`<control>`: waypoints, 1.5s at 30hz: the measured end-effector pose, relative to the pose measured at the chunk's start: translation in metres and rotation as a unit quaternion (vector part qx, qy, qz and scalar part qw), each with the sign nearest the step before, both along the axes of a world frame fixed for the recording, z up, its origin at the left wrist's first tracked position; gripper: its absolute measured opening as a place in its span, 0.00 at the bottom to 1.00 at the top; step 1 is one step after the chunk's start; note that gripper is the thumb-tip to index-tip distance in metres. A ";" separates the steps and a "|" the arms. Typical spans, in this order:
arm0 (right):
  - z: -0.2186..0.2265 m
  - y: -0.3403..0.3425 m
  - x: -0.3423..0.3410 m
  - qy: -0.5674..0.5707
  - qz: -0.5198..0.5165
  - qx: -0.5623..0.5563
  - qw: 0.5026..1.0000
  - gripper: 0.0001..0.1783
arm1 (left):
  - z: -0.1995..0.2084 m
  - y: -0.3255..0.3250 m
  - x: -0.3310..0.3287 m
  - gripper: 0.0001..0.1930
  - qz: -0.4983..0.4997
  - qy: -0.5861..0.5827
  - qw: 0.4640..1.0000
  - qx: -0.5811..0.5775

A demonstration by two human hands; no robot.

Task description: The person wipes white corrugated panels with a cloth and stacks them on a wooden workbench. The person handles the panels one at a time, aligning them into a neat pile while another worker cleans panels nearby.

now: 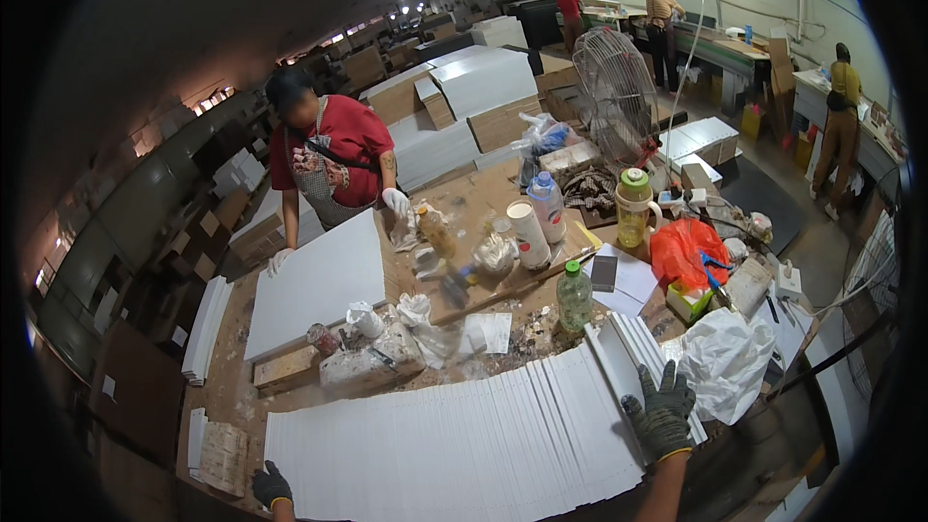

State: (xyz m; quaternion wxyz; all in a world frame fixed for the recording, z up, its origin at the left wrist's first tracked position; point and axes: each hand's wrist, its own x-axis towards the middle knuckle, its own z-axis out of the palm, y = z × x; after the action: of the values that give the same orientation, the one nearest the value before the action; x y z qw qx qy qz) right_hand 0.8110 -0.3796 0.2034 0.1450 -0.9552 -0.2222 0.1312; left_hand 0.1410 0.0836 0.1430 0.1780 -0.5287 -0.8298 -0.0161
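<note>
A long row of white panels (435,440), standing on edge and packed side by side, runs along the near side of the table. My right hand (665,416), in a dark grey glove, lies with spread fingers on several thicker white boards (628,353) at the row's right end. At the row's left end, my left hand (274,485), gloved alike, rests against the outermost panel with its fingers extended. Just beyond the boards stands a green-capped clear bottle (574,298). A crumpled white plastic bag (727,362) lies right of my right hand.
Across the table a co-worker (333,155) in red handles a large white panel (324,280). Wrapped blocks (372,356), a white cup (529,235), a yellow-green flask (633,208) and a red bag (689,253) crowd the tabletop. A caged fan (614,92) stands behind.
</note>
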 end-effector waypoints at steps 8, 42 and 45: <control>-0.014 -0.006 0.003 0.005 0.007 0.005 1.000 0.57 | -0.015 0.002 0.000 0.46 -0.025 -0.038 0.999 -0.015; -0.122 0.092 -0.610 -0.105 -0.281 0.342 0.891 0.13 | 0.032 0.029 -0.066 0.43 -0.559 -0.240 0.785 -0.112; -0.139 0.084 -0.685 0.034 -0.430 0.309 0.847 0.14 | 0.022 0.033 -0.070 0.40 -0.570 -0.293 0.759 -0.111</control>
State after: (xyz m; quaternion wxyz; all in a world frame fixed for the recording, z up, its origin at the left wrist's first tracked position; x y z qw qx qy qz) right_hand 0.1261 -0.2956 0.0643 0.4822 -0.8558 0.1869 0.0126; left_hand 0.0710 0.1163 0.1652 -0.1761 -0.8897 -0.3825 -0.1764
